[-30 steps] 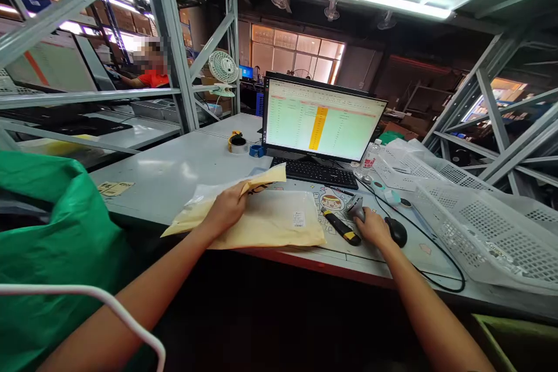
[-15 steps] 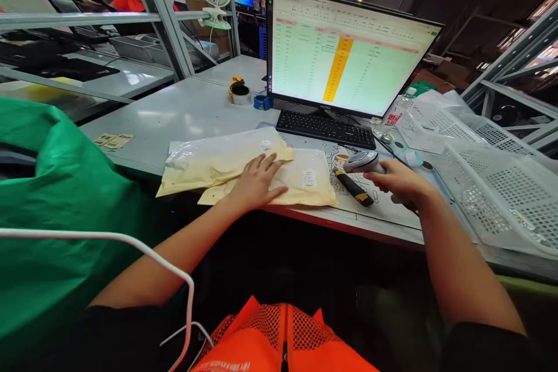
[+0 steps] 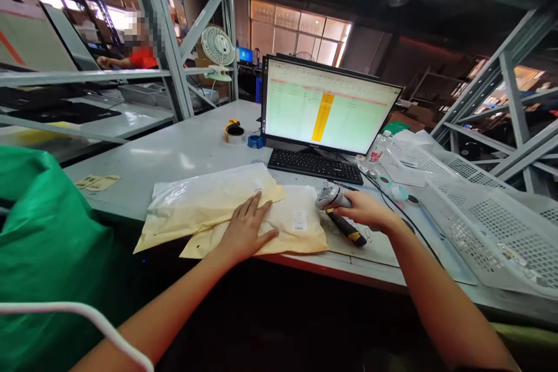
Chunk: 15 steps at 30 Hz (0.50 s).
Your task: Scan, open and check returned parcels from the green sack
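My left hand point(image 3: 246, 226) lies flat with fingers spread across two overlapping plastic-wrapped packages, pale yellow and white. The left package point(image 3: 192, 203) overlaps the edge of the right package point(image 3: 279, 232), and both reach the desk's front edge. A white barcode label point(image 3: 300, 221) shows on the right package. My right hand point(image 3: 360, 209) is wrapped round a grey barcode scanner point(image 3: 333, 196), its head pointing left over the right side of that package. Beneath the scanner rests a black and yellow utility knife point(image 3: 349, 229).
Behind the packages stand a keyboard point(image 3: 314, 165) and a monitor point(image 3: 326, 104) showing a spreadsheet. Tape rolls point(image 3: 235, 132) sit left of the monitor. White perforated baskets point(image 3: 488, 232) line the right side. A green bag point(image 3: 56, 256) hangs at left. Another person point(image 3: 142, 57) sits beyond the metal frame.
The view has tilted up, so the desk appears lower. My right hand has brought the scanner left, nearer the right package's label. My left hand stays on the packages.
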Each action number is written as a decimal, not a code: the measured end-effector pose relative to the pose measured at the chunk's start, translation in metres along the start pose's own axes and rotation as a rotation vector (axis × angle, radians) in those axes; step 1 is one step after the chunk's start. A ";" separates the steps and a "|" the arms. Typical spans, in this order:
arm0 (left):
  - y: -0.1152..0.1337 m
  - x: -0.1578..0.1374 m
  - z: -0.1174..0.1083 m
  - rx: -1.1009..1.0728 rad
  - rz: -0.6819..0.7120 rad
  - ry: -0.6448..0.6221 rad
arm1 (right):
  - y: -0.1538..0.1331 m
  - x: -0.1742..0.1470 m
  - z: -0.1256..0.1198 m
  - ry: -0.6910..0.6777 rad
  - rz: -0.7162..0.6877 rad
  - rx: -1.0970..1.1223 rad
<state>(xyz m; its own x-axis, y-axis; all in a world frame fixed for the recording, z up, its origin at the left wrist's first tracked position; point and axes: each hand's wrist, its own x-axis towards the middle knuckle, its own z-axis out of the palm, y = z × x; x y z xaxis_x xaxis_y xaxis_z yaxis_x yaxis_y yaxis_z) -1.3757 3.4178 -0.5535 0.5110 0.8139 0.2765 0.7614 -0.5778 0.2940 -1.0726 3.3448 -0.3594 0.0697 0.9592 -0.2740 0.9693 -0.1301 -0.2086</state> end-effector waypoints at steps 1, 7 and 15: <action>-0.004 0.002 0.003 0.015 -0.027 0.044 | 0.015 0.007 0.007 0.092 0.070 -0.048; -0.025 0.010 0.013 0.091 -0.158 0.205 | 0.086 0.028 0.058 0.468 0.496 -0.124; -0.034 0.017 0.005 -0.004 -0.198 0.165 | 0.106 0.041 0.062 0.583 0.572 -0.142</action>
<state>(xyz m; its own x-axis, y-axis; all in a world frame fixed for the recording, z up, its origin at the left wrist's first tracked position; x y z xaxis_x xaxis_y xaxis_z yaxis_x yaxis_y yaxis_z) -1.3909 3.4514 -0.5634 0.2796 0.8908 0.3582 0.8384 -0.4083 0.3611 -0.9814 3.3551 -0.4512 0.6341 0.7359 0.2374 0.7649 -0.6419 -0.0532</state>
